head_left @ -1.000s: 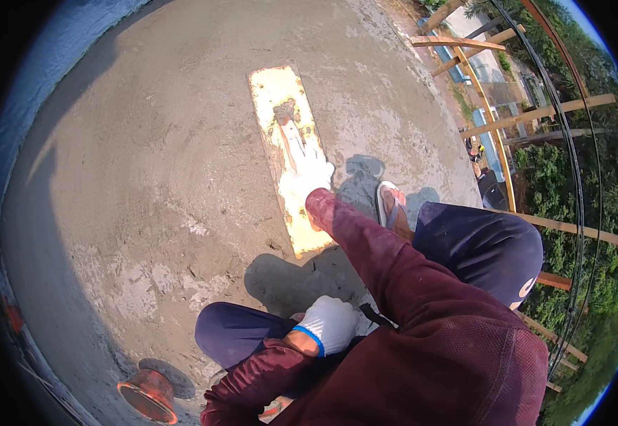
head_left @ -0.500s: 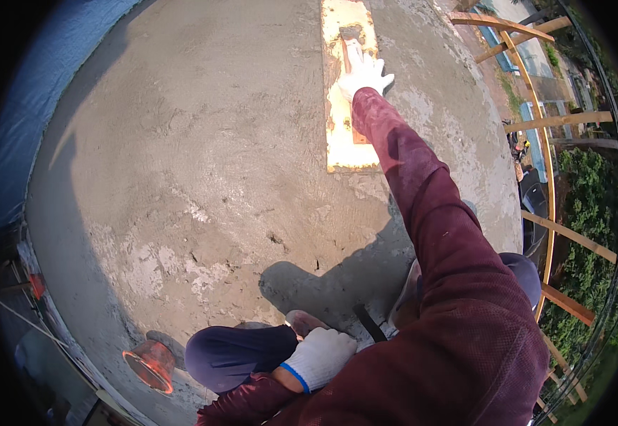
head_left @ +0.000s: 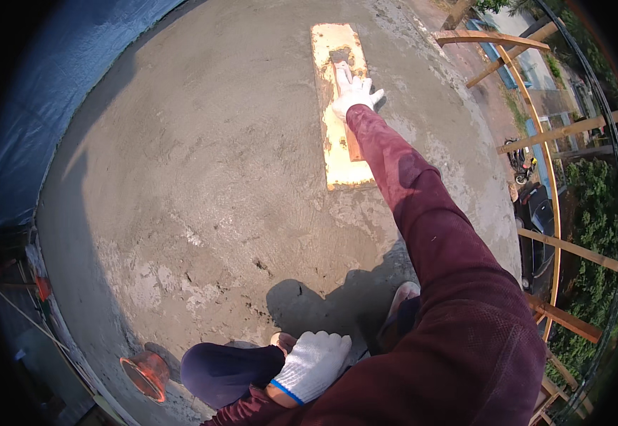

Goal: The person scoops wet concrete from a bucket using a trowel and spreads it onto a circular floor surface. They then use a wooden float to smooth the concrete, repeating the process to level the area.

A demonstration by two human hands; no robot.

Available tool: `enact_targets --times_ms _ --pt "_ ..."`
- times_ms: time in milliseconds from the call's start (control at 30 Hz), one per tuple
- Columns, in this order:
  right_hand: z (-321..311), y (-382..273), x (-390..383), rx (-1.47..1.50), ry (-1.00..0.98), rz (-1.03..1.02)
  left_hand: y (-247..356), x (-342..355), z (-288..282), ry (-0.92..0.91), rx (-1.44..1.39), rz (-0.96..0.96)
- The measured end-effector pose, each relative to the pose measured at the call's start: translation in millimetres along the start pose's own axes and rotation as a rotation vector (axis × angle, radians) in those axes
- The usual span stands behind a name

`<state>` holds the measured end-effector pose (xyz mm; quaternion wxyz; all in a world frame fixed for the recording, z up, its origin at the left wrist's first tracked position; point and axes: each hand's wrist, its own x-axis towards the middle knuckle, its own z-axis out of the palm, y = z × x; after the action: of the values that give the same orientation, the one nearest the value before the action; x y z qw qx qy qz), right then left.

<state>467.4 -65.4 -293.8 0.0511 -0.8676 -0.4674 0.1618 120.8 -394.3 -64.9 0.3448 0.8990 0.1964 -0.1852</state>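
Note:
My right hand (head_left: pixel 355 97), in a white knit glove, lies over the handle of a long yellow float (head_left: pixel 344 174), grasping it with the fingers pointing forward along it. Flat against wet grey cement (head_left: pixel 202 156), the float's face is worn and crusted. My left hand (head_left: pixel 316 366), in a white glove with a blue cuff, is closed beside my left knee, knuckles up. Whatever it may hold is hidden beneath it. Both sleeves are dark red.
An orange-red bucket (head_left: pixel 147 376) stands on the cement at the lower left. Blue sheeting (head_left: pixel 61 92) borders the far left edge. Beyond the right edge are wooden poles (head_left: pixel 571 131), cables and a parked dark vehicle (head_left: pixel 536 227) lower down. My shoes rest on the cement.
The float and my right hand have come slightly nearer to me. My left hand has shifted a little, and the dark strip beside it no longer shows clearly. The whole view has tilted slightly.

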Motion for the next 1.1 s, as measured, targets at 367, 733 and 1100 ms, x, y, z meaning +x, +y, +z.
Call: enact_targets --times_ms 367,733,1100 --pt "-9.6 287.3 -297.9 -0.087 -0.006 -0.054 -39.1 -3.2 -2.4 0.034 -0.195 -0.313" --pt "-38.2 220.7 -71.1 -0.05 0.122 -0.136 -53.3 94.2 -116.5 -0.232 -0.286 -0.056" --pt "-30.8 441.5 -360.6 0.071 0.108 0.245 -129.4 54.3 -166.6 0.186 -0.281 -0.54"
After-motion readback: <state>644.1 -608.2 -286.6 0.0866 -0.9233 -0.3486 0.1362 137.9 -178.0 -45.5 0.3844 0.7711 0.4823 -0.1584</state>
